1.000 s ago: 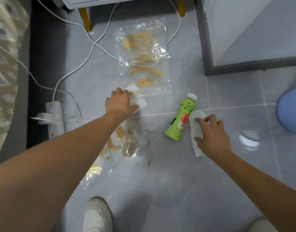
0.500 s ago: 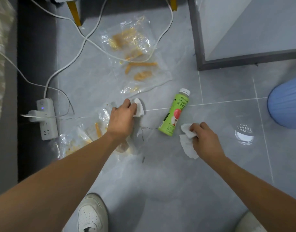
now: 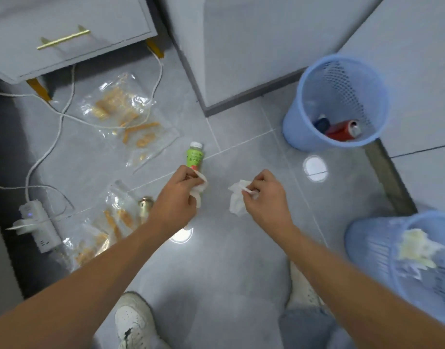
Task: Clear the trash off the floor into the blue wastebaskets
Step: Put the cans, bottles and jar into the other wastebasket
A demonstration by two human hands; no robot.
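My left hand point(image 3: 177, 197) grips a crumpled white tissue point(image 3: 200, 188) above the floor, and it covers the lower part of a green drink bottle point(image 3: 195, 154) lying there. My right hand point(image 3: 263, 197) pinches a second white tissue point(image 3: 236, 200) that hangs from its fingers. One blue wastebasket point(image 3: 304, 117) stands at the upper right with a red can point(image 3: 342, 129) inside. Another blue wastebasket point(image 3: 372, 250) at the right edge holds pale crumpled paper. Clear snack bags point(image 3: 127, 114) point(image 3: 103, 227) and a small can point(image 3: 144, 205) lie on the floor to the left.
A white power strip point(image 3: 37, 227) with its cords point(image 3: 53, 139) lies at the left. A grey cabinet with yellow legs point(image 3: 65, 41) stands at the top left, and a grey wall corner point(image 3: 241, 59) juts in at the top centre. My white shoes point(image 3: 134, 323) are below.
Both hands have lifted off the floor, each with its tissue, and drawn closer together. The view has swung right, so both wastebaskets show now.
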